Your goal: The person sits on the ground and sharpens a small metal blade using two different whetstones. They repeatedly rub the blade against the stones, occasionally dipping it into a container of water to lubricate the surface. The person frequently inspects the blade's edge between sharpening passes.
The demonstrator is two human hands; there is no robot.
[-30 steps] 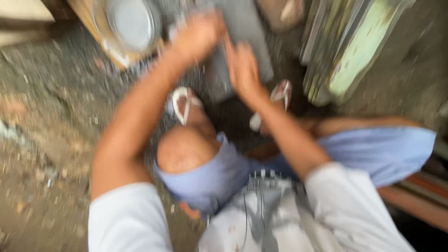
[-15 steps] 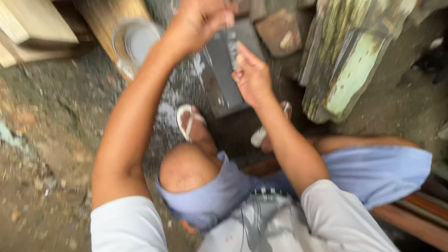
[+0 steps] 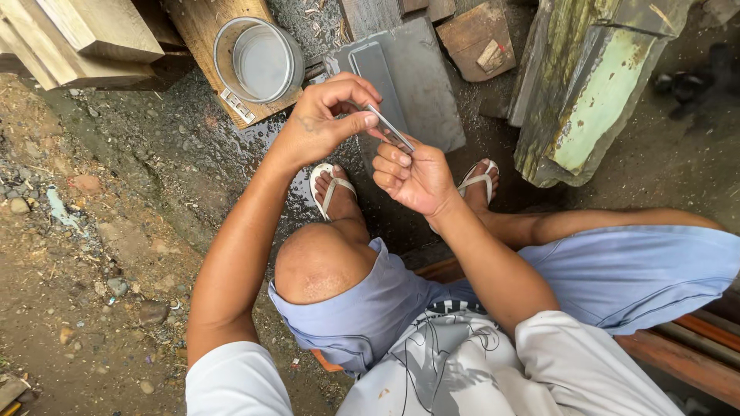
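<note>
- The left hand [image 3: 320,123] pinches one end of a thin metal blade [image 3: 389,128], thumb below and fingers curled over the top, so its grip is narrow and closed on the blade.
- The right hand [image 3: 412,177] sits just below the blade, fingers bent inward; its fingertips [image 3: 401,159] touch the blade's lower end and underside, a loose cupped hold rather than a full clamp.
- The blade is held in the air, tilted, directly above the lower edge of the flat grey stone [image 3: 420,85].
- That stone lies on wet ground, with a long narrow darker slab [image 3: 376,69] resting on its left half.
- Left of the stone, a round metal bowl [image 3: 258,60] holding water stands on a wooden board [image 3: 202,31].
- Further left of the stone lie pale wooden blocks [image 3: 73,35].
- Right of the stone stands a weathered plank with green peeling paint [image 3: 593,100], leaning at an angle.
- Just behind the stone is a small brown block [image 3: 478,38].
- Below the stone, on the near side, are the person's feet in white sandals [image 3: 331,189], one each side of the hands.
- The person sits with knees bent, wearing light blue shorts [image 3: 617,270].
</note>
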